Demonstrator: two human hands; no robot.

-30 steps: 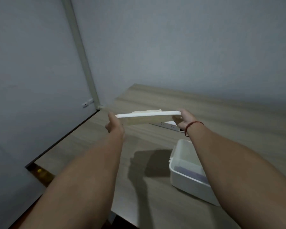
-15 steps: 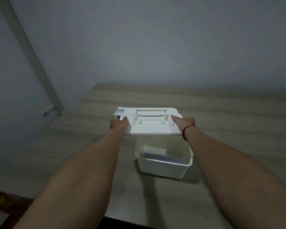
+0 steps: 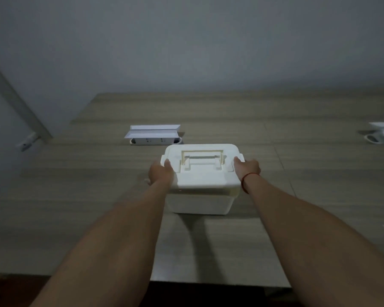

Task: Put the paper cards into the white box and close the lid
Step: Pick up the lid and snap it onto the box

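The white rectangular plastic lid (image 3: 203,168) sits flat on the white plastic box (image 3: 198,201) on the wood-grain counter (image 3: 87,196), its long axis running left to right between the grips. The left hand (image 3: 161,173) and right hand (image 3: 247,168) each clasp a short end, thumbs on top. Its recessed handle (image 3: 201,157) lies along that axis.

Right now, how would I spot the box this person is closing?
Look at the wooden table against the grey wall. Near its front edge, between the left hand and right hand, stands the white box. Unlike the flat white power strips behind, its lid has a folded carry handle.
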